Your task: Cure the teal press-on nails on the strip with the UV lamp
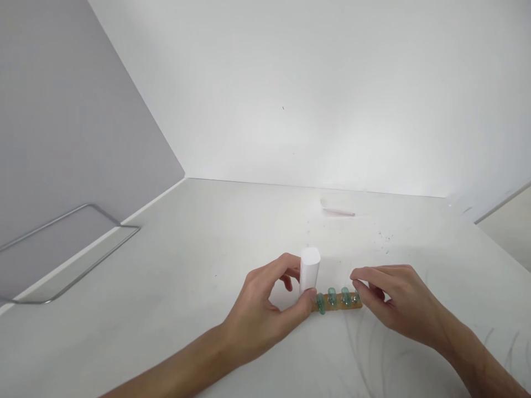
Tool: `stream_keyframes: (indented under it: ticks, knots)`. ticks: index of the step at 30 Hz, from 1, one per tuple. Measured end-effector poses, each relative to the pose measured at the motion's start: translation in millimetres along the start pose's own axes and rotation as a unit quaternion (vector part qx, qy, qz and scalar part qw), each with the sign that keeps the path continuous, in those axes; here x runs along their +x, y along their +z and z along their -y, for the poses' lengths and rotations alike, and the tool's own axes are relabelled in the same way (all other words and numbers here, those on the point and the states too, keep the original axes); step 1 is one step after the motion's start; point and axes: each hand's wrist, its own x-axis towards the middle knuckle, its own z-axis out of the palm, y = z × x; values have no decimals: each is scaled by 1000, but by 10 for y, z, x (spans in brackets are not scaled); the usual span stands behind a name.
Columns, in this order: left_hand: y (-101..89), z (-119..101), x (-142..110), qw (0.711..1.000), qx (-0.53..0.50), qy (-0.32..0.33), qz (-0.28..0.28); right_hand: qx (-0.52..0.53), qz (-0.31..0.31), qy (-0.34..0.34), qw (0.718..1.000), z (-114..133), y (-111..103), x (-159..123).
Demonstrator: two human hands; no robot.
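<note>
My left hand (269, 301) is closed around a white, smooth, upright block with rounded edges (310, 271). The thumb presses low on its front, at the left end of a narrow brown strip (338, 308) lying on the table. Along that strip sit several translucent green oblong pieces (332, 297), with shiny clear bits among them. Over the strip's right end is my right hand (394, 296), its thumb and forefinger pinched together. Anything between those fingertips is too small or hidden to make out. The strip's left end is partly covered by the left thumb.
A tool with a pale pink handle (339, 212) lies at the back of the white table (166, 276). Tiny dark specks (385, 237) are scattered right of centre. On the left, a bent metal rod (95, 264) reaches over the edge. White and grey walls enclose the table.
</note>
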Motion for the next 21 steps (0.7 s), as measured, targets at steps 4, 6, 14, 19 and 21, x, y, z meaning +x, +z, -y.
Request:
stream_keyframes:
  ticks: [4,6,14,19,21]
  knots:
    - [1,1,-2,1000,-1,2,-2,-1,2,-1,1000,-9,4,-7]
    - [-3,-6,-1,1000,-1,1,-3,-1,5,4,1000,-10,3,-9]
    - [-10,-20,12,1000,10,2,0,-1,13,10,1000,-2,-2,1]
    - [-11,-4,-6,1000,6,-5,2,-1,7,3,1000,2,-7,-1]
    - [-10,0,-8,1000,2,-7,1,2,7,3,1000,3,-9,-6]
